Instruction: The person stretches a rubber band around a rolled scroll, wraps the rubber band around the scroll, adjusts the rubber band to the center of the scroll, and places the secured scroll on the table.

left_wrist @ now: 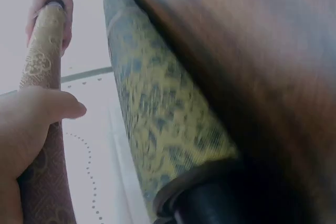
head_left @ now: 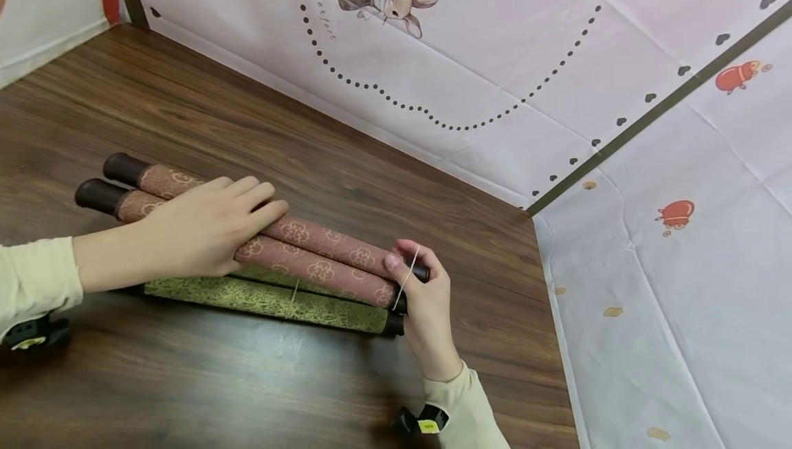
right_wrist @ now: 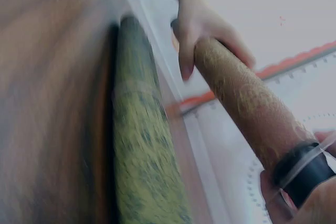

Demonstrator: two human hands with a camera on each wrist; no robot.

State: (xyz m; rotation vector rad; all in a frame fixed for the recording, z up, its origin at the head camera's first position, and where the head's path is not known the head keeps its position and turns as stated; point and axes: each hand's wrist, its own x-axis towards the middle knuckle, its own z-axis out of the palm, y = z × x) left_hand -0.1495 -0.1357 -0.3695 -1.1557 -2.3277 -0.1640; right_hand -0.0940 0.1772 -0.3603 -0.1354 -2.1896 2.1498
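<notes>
Two reddish-brown patterned scroll rolls (head_left: 320, 271) with dark knobs lie side by side, lifted above the table. My left hand (head_left: 201, 227) grips them from above near their middle; in the left wrist view its thumb lies along the near side. At their right end, my right hand (head_left: 431, 301) holds the rolls by the dark knobs. A thin white band (head_left: 406, 278) is stretched across its fingers and round the knob end; the right wrist view shows the band over a black knob (right_wrist: 302, 171). Below them rests a green patterned scroll (head_left: 254, 299), partly hidden, with a thin tie (head_left: 294, 293) round it.
The dark wood table (head_left: 235, 373) runs back to a pale printed cloth wall (head_left: 495, 43) with a rabbit figure. Another printed cloth (head_left: 687, 298) borders the table at the right. Black wrist cameras (head_left: 421, 421) sit on both sleeves.
</notes>
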